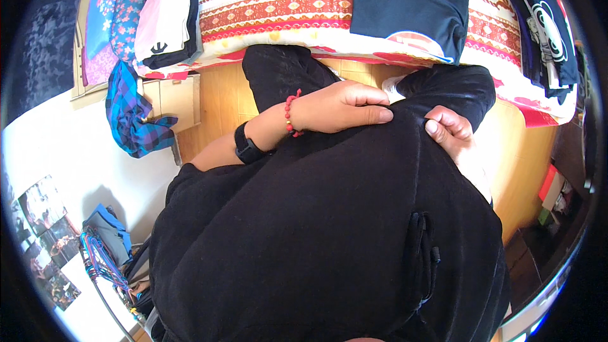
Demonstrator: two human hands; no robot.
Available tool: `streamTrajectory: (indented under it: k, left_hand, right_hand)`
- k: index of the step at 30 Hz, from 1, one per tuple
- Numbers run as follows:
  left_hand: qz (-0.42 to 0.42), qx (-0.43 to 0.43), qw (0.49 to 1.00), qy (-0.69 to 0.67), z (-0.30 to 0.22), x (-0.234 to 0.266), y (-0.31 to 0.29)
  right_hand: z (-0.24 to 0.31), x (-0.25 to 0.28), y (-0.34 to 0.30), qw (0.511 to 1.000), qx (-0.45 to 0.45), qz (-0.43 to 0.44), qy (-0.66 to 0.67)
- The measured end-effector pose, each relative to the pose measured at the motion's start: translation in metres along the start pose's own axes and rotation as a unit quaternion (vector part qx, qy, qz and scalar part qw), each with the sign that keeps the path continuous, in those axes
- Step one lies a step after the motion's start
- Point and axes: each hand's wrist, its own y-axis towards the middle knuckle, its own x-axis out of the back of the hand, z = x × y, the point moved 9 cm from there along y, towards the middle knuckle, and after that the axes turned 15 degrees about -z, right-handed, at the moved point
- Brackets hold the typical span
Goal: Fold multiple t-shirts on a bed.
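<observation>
A large black garment (304,228) spreads across the front of my body, with a long seam and a dark slit or cord (424,259) near its right side. Whether all of it is worn or partly held up, I cannot tell. My left hand (342,107), with a red bead bracelet and a black wristband, is closed with thumb and fingers pinching the garment's far edge. A short way to its right, my right hand (453,130) pinches the same edge. Beyond the hands, two knees in black trousers (285,73) point toward the bed.
The patterned bed (278,9) stands ahead. On it lie a dark T-shirt (411,6), a pile of folded shirts (168,25) at left and another pile (544,31) at right. A blue plaid cloth (133,111) hangs at the bed's corner. Hangers (101,256) are at lower left.
</observation>
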Motion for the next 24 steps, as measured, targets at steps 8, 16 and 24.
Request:
streamTrajectory:
  k: [8, 16, 24]
  left_hand:
    - [-0.012, 0.027, 0.998, -0.055, 0.018, 0.002, 0.002]
    - [-0.004, 0.039, 0.996, -0.076, 0.03, 0.002, 0.002]
    - [-0.116, -0.056, 0.992, -0.011, -0.061, 0.069, -0.006]
  right_hand:
    - [-0.005, 0.01, 0.002, 0.999, 0.03, 0.014, -0.025]
    - [-0.004, 0.011, 0.002, 0.999, 0.015, 0.003, -0.043]
    - [-0.028, 0.074, 0.044, 0.947, 0.11, -0.163, -0.255]
